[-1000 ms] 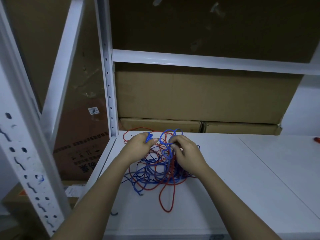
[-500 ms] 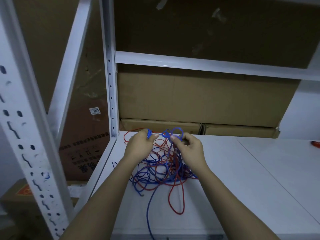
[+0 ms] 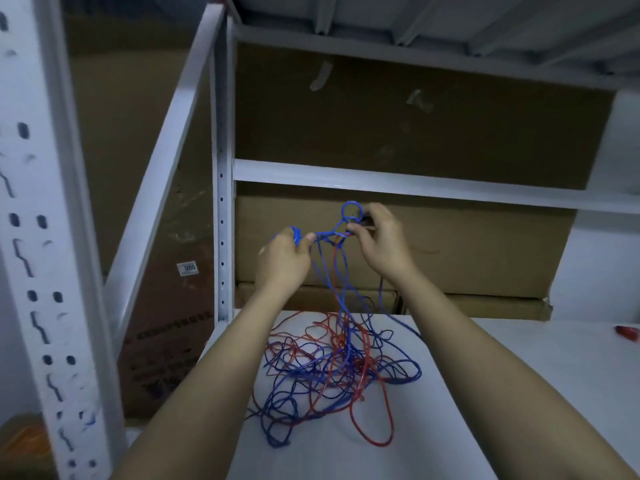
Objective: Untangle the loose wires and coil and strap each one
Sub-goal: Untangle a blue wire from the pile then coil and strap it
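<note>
We are seeing smooth, slightly glossy plastic sheathing on the blue wires (image 3: 349,355) and red wires (image 3: 381,441), white painted metal on the rack (image 3: 221,188), matt brown cardboard boxes (image 3: 467,258), and a smooth matt white shelf (image 3: 519,393).

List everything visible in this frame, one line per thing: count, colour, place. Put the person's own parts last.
blue wires: count unclear, blue, tangled on the shelf surface, strands rising to both hands
red wires: count unclear, red, mixed into the same tangle
shelf surface: one, white, under the tangle
shelving uprights and rails: several, white, left and across the back
cardboard boxes: several, brown, behind the shelf and beyond the frame at left
label: one, white, on the left box
small red object: one, red, far right edge, unidentifiable
left hand: one, grips blue wire, raised
right hand: one, pinches a blue wire loop, raised
</note>
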A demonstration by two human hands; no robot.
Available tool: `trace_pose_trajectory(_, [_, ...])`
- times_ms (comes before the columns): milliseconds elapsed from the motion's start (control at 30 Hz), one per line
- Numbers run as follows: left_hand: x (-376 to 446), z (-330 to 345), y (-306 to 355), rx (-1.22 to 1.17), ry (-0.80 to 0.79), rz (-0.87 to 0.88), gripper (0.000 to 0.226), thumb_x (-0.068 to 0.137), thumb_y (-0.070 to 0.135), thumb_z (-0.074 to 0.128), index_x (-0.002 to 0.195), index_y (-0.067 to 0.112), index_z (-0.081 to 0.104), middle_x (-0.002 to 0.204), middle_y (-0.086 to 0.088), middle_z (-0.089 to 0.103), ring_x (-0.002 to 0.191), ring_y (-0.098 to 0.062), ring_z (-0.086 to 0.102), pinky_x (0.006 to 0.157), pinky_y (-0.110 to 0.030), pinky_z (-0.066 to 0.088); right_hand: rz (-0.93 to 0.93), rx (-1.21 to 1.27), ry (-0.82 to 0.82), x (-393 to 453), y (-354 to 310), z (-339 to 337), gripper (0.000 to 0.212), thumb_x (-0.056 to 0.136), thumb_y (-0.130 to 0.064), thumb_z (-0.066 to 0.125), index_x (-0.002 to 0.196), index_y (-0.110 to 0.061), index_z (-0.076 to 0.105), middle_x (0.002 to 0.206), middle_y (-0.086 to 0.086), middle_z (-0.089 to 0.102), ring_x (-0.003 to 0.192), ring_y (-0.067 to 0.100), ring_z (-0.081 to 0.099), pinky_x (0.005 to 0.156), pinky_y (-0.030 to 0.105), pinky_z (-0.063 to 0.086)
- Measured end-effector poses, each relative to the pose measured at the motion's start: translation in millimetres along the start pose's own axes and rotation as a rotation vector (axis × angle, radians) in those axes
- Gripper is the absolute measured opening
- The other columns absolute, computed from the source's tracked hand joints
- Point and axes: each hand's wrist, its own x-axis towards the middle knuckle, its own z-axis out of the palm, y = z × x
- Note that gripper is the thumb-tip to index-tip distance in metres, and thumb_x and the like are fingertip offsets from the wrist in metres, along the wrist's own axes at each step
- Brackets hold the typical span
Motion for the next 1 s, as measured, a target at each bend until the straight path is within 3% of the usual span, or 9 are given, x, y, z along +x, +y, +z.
trace_pose_trajectory(100, [-1,0,-14,0.098,-0.043,-0.038,0.04,0.097,0.044,0.046,0.081,0.008,0.051,0.075,-0.009,0.058,0.08,-0.034,0.056,0.063,-0.035,0.039,0.131,0.136,-0.21,-25,8,4,0.015,0.083,0.004,0.065,0.084,-0.009,0.056,0.09,0.006,0.047,0.083,0.018,0.05,0.076,0.019,0.042])
trace_pose_trajectory(233, [-16,19,-33,0.153,-0.165,-0.116,0.04,0.098,0.044,0.046,0.075,0.011,0.042,0.083,-0.018,0.06,0.087,-0.04,0.058,0.067,-0.037,0.04,0.408,0.482,-0.369,-67,16,12,0.031,0.083,0.009,0.063,0.075,-0.018,0.052,0.075,0.0,0.05,0.073,0.012,0.046,0.069,0.021,0.038])
trace_pose_trajectory(333, [-24,32,-37,0.153,-0.232,-0.133,0.045,0.098,0.045,0.045,0.067,0.015,0.035,0.066,-0.012,0.049,0.079,-0.038,0.057,0.055,-0.035,0.029,0.566,0.734,-0.412,-80,16,13,0.03,0.081,0.012,0.057,0.075,-0.016,0.052,0.07,-0.004,0.057,0.071,0.012,0.05,0.069,0.02,0.042])
trace_pose_trajectory(433, [-24,35,-37,0.18,-0.217,-0.117,0.044,0.098,0.045,0.045,0.066,0.016,0.033,0.06,-0.004,0.043,0.063,-0.032,0.047,0.049,-0.033,0.023,0.727,1.196,-0.453,-84,18,6,0.019,0.067,-0.01,0.066,0.084,-0.011,0.058,0.084,0.004,0.064,0.082,0.02,0.058,0.082,0.029,0.05])
trace_pose_trajectory(500, [-23,34,-37,0.188,-0.206,-0.113,0.044,0.098,0.045,0.046,0.066,0.017,0.033,0.06,-0.005,0.044,0.058,-0.026,0.043,0.048,-0.032,0.024,0.784,1.315,-0.454,-86,20,4,0.025,0.077,-0.027,0.067,0.092,-0.009,0.059,0.093,0.007,0.067,0.09,0.023,0.062,0.098,0.039,0.047])
trace_pose_trajectory(633, [-23,32,-33,0.209,-0.187,-0.095,0.046,0.098,0.044,0.048,0.065,0.017,0.03,0.058,-0.004,0.041,0.053,-0.021,0.039,0.047,-0.032,0.02,0.737,1.196,-0.411,-90,23,8,0.013,0.081,-0.02,0.063,0.08,-0.012,0.053,0.089,0.007,0.066,0.086,0.018,0.066,0.095,0.039,0.051])
trace_pose_trajectory(767, [-25,30,-31,0.201,-0.201,-0.079,0.044,0.097,0.044,0.048,0.066,0.017,0.031,0.061,-0.004,0.044,0.061,-0.029,0.044,0.049,-0.033,0.023,0.637,0.934,-0.285,-87,20,8,0.023,0.072,-0.026,0.074,0.076,-0.012,0.056,0.077,0.01,0.07,0.074,0.018,0.07,0.074,0.027,0.056])
trace_pose_trajectory(867, [-27,28,-33,0.187,-0.201,-0.066,0.043,0.098,0.043,0.047,0.069,0.015,0.034,0.061,-0.005,0.045,0.065,-0.031,0.048,0.052,-0.033,0.026,0.551,0.76,-0.235,-87,19,7,0.022,0.078,-0.02,0.074,0.077,-0.011,0.055,0.071,0.011,0.072,0.067,0.02,0.07,0.066,0.025,0.056])
trace_pose_trajectory(1000, [-34,24,-32,0.169,-0.199,-0.05,0.041,0.098,0.042,0.047,0.073,0.011,0.039,0.063,-0.007,0.046,0.071,-0.035,0.051,0.056,-0.035,0.029,0.512,0.635,-0.175,-85,22,3,0.018,0.088,-0.011,0.066,0.072,-0.01,0.057,0.059,-0.002,0.066,0.065,0.02,0.072,0.062,0.023,0.057])
